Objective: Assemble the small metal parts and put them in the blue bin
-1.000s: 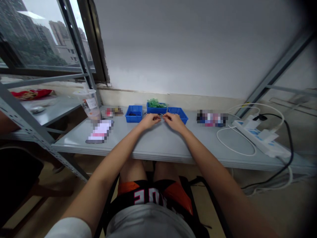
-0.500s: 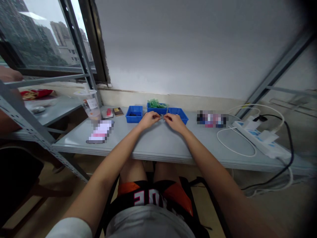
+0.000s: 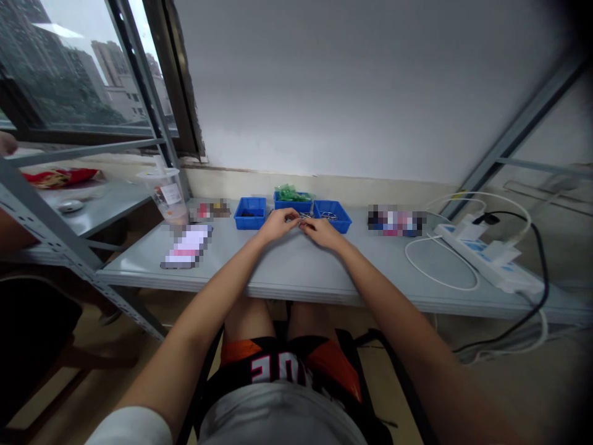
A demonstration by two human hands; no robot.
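Grey desk [image 3: 296, 266], white wall [image 3: 347, 93] behind; L hand [image 3: 280, 226] and R hand [image 3: 323, 233] meet w/ fingers pinched, but cannot tell if either grasps a small pc. Shiny metal pcs [image 3: 306, 215] show just beyond fingertips, betw. L bin [image 3: 250, 224] and R bin [image 3: 341, 222]. Handwork judged under way, incomplete: dark pcs [image 3: 252, 214] in L bin, green packets [image 3: 291, 193] in back bin [image 3: 281, 204], metal items [image 3: 328, 216] in R bin.

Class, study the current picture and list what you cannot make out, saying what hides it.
All in the head view:
- What, if anything, the left hand and right hand pinch: too small, partly covered by fingers.
- The dark contents of the left blue box: too small and dark.
- The phone screen: pixelated.
- The bundle at right: pixelated.
- Another person's arm: cut off by the left edge.
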